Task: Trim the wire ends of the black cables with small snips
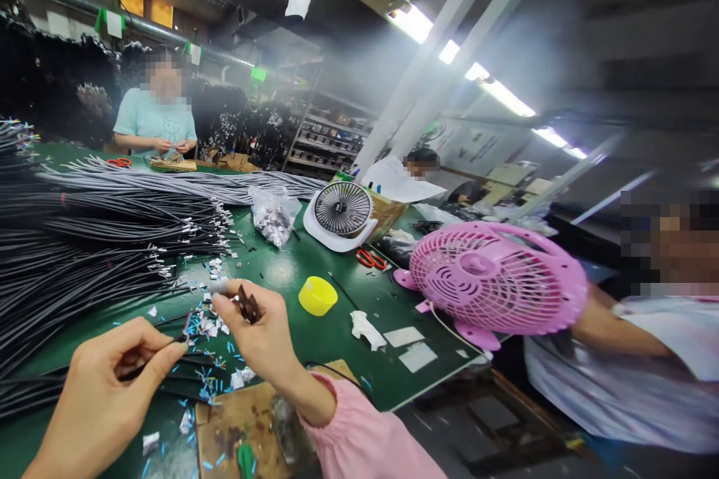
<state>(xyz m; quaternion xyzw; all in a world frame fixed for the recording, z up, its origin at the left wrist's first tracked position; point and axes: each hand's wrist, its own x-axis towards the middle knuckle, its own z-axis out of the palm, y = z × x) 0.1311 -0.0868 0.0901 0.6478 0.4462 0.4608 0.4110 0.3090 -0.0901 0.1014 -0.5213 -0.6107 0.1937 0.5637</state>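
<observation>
At the lower left, my left hand (115, 382) pinches the end of a black cable between thumb and fingers. Just right of it and slightly higher, my right hand (255, 329) is curled, with small dark brown pieces (248, 304) held in its fingers; the exact kind of piece cannot be made out. Stripped wire ends and blue and white scraps (210, 325) lie between and below the hands. Bundles of black cables (84, 269) fill the left of the green table (281, 329). A stained wooden board (225, 434) lies below my right hand.
A yellow roll (317, 296), a white fan (341, 211), red-handled scissors (371, 260) and a plastic bag (273, 215) lie beyond my hands. A pink fan (494, 277) stands at right, beside a seated person (629, 382). Another person (154, 120) works across the table.
</observation>
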